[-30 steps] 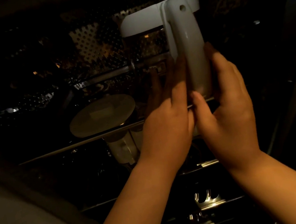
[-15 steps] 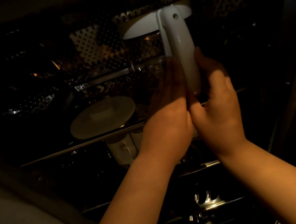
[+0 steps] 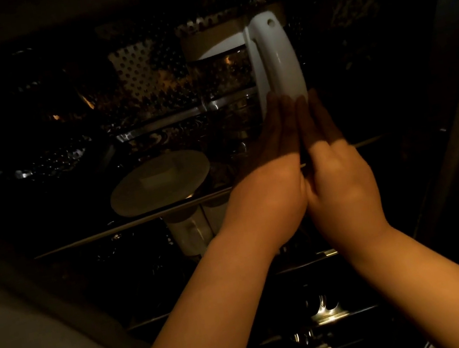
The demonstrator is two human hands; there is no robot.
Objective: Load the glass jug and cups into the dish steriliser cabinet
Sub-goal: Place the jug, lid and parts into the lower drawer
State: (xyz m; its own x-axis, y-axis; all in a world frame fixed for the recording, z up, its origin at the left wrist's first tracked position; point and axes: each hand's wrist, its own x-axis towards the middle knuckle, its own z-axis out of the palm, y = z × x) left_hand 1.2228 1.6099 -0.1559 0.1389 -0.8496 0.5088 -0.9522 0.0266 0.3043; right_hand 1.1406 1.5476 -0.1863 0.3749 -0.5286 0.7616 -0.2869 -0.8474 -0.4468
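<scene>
Both bare forearms extend forward and upward, converging at the wrists. The left hand (image 3: 266, 186) and right hand (image 3: 341, 183) are flat and unclenched – inner edges pressed together, fingers straight and pointing up – with the fingertips in shadow.

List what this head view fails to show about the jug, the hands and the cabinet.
- Glass jug base: head view, hidden behind both hands.
- Left hand and right hand fingertips: in shadow, so contact with the white handle is unclear.
- Cabinet interior: too dark for detail.
- Item under the round lid: partly hidden by it and the rack bar.
</scene>
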